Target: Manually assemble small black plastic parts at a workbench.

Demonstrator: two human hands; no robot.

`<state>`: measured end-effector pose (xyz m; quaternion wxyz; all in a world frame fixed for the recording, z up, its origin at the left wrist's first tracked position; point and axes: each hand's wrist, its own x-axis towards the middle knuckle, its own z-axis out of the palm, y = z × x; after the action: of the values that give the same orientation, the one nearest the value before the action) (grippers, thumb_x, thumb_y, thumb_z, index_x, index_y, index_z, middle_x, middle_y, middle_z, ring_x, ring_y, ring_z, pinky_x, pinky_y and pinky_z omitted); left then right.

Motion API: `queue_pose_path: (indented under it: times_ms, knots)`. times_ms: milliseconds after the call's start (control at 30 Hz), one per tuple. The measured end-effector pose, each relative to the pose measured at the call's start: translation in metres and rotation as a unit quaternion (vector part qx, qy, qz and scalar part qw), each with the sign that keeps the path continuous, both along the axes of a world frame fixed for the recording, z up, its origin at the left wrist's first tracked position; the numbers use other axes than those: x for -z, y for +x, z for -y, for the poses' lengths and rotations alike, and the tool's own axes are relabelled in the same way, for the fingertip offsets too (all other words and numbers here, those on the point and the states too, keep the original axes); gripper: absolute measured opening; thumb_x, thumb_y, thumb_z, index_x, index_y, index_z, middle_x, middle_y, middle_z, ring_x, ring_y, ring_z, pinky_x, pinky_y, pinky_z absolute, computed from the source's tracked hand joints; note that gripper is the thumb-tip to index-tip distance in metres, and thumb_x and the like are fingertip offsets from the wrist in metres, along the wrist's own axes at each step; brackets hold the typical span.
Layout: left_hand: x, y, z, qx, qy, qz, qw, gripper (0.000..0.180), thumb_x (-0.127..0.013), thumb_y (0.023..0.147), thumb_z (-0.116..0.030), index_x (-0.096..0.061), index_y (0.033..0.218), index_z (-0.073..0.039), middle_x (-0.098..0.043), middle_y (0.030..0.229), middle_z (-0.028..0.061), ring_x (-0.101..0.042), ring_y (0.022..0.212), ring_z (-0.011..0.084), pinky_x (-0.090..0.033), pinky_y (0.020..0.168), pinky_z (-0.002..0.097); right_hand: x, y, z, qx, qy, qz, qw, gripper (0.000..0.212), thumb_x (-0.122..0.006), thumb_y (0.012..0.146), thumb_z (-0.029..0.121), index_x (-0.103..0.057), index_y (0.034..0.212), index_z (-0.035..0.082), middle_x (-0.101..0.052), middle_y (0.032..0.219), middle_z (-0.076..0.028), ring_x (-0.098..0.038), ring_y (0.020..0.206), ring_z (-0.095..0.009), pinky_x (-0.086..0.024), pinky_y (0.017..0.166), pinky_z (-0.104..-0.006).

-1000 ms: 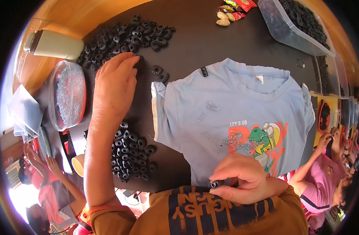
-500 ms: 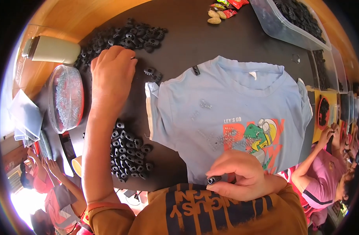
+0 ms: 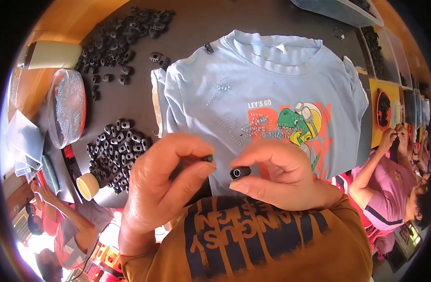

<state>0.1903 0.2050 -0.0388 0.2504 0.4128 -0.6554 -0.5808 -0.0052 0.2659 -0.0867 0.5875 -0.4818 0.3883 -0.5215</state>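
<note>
Close together over the shirt's lower edge, my two hands each pinch a small part. In my right hand, thumb and fingers grip a short black plastic housing, a pale ring showing at its open end. A tiny dark plastic piece sits between the thumb and fingertip of my left hand, mostly covered. Beneath them lies a light blue T-shirt printed with a cartoon dinosaur. Small metal springs are scattered on it. To the left is a pile of black plastic housings.
Another heap of black parts spreads at the far left. A round clear dish of springs and a yellowish cup stand left. Clear plastic bins line the far right. A person in pink works at right.
My left hand has come back from the far heap to beside my right hand, now pinching a small dark piece. My right hand still holds its black housing. The view has shifted.
</note>
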Motion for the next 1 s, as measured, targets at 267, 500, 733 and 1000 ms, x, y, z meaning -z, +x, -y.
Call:
queue_pose_path:
  times_ms: [267, 500, 733, 1000]
  knots:
    - [-0.007, 0.000, -0.012, 0.053, -0.009, -0.015, 0.998, 0.024, -0.061, 0.078, 0.007, -0.063, 0.101, 0.000, -0.060, 0.082, 0.0065, -0.056, 0.073, 0.0153, -0.043, 0.066, 0.0259, 0.004, 0.005, -0.006, 0.021, -0.039, -0.001, 0.999, 0.022, -0.074, 0.076, 0.004, -0.064, 0.096, 0.003, -0.060, 0.078, -0.003, -0.056, 0.069, -0.012, -0.043, 0.062, -0.0254]
    - [-0.012, -0.003, -0.012, 0.059, -0.057, -0.012, 0.997, 0.025, -0.060, 0.077, 0.008, -0.065, 0.100, 0.000, -0.062, 0.084, 0.0073, -0.056, 0.076, 0.0182, -0.043, 0.069, 0.0276, 0.003, 0.005, -0.006, 0.010, -0.053, 0.001, 0.999, 0.023, -0.073, 0.076, 0.003, -0.063, 0.097, 0.003, -0.060, 0.077, -0.004, -0.056, 0.070, -0.013, -0.042, 0.063, -0.0260]
    - [-0.018, -0.005, -0.018, 0.005, 0.058, -0.028, 0.998, 0.027, -0.059, 0.079, 0.009, -0.064, 0.104, 0.001, -0.061, 0.087, 0.0068, -0.055, 0.078, 0.0127, -0.043, 0.068, 0.0246, -0.001, 0.001, -0.003, -0.003, -0.066, -0.010, 0.998, 0.021, -0.070, 0.077, 0.001, -0.063, 0.097, 0.000, -0.062, 0.080, -0.007, -0.057, 0.071, -0.017, -0.043, 0.063, -0.0274]
    - [-0.024, -0.001, -0.018, -0.034, 0.202, -0.060, 0.977, 0.019, -0.057, 0.084, 0.007, -0.060, 0.103, 0.005, -0.058, 0.088, 0.0037, -0.054, 0.076, 0.0062, -0.043, 0.068, 0.0189, -0.006, -0.002, -0.001, -0.014, -0.102, -0.045, 0.994, 0.020, -0.068, 0.079, 0.001, -0.064, 0.099, -0.001, -0.063, 0.083, -0.010, -0.060, 0.072, -0.022, -0.045, 0.062, -0.0294]
